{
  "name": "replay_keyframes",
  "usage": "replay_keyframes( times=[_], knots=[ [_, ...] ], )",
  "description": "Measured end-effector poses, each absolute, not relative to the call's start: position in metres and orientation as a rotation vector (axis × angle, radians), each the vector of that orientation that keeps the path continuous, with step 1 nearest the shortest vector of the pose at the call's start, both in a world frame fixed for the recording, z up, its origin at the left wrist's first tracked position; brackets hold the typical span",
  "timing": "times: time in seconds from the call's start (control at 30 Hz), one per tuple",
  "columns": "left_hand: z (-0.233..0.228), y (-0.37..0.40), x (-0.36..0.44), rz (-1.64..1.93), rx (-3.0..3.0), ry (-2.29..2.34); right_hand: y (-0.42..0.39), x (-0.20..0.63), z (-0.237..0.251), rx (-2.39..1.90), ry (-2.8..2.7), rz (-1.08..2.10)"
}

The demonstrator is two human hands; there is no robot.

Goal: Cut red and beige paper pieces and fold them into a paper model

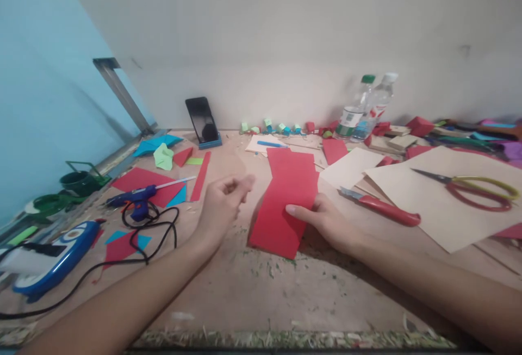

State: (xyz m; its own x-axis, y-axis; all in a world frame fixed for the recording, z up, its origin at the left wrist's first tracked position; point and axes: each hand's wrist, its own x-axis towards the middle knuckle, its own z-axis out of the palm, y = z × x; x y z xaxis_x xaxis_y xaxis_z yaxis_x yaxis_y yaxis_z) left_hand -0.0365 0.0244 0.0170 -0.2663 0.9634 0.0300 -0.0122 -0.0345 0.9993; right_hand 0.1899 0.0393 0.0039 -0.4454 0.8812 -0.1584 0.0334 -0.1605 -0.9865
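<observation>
on the table (228,295), red card (277,222) is gripped centrally by the right hand (330,222), the left hand (224,205) is curled nearby with nothing visible in it, and creasing might be caused by too firm a thumb (300,213).

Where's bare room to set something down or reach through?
Mostly bare, lightly littered tabletop shows at the near side, between the forearms; a narrower gap lies between the left hand and red paper held in the right hand. It's crowded left around the glue gun and right around the knife and scissors.
</observation>
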Motion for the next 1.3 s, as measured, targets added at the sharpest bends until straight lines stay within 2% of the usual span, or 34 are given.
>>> replay_keyframes(
  times=[0.27, 0.53, 0.7, 0.9, 1.1, 1.3],
  knots=[
    [0.018, 0.019, -0.023, 1.022, 1.114, 1.180, 0.038, 0.186, 0.038, -1.165, -1.409, 1.798],
    [0.014, 0.020, -0.026, 1.168, 1.422, 1.252, 0.034, 0.183, 0.029, -1.238, -1.167, 1.856],
    [0.006, 0.012, -0.028, 1.218, 2.073, 1.405, 0.033, 0.185, 0.024, -1.251, -1.085, 1.861],
    [0.003, -0.007, -0.018, 0.908, 2.934, 1.034, 0.028, 0.187, 0.023, -1.173, -0.960, 1.870],
    [0.007, -0.012, -0.020, 0.900, 3.098, 0.974, 0.020, 0.183, 0.024, -0.989, -0.861, 1.864],
    [0.013, -0.008, -0.036, 0.612, 3.198, 0.620, 0.024, 0.186, 0.021, -1.061, -0.804, 1.701]
  ],
)
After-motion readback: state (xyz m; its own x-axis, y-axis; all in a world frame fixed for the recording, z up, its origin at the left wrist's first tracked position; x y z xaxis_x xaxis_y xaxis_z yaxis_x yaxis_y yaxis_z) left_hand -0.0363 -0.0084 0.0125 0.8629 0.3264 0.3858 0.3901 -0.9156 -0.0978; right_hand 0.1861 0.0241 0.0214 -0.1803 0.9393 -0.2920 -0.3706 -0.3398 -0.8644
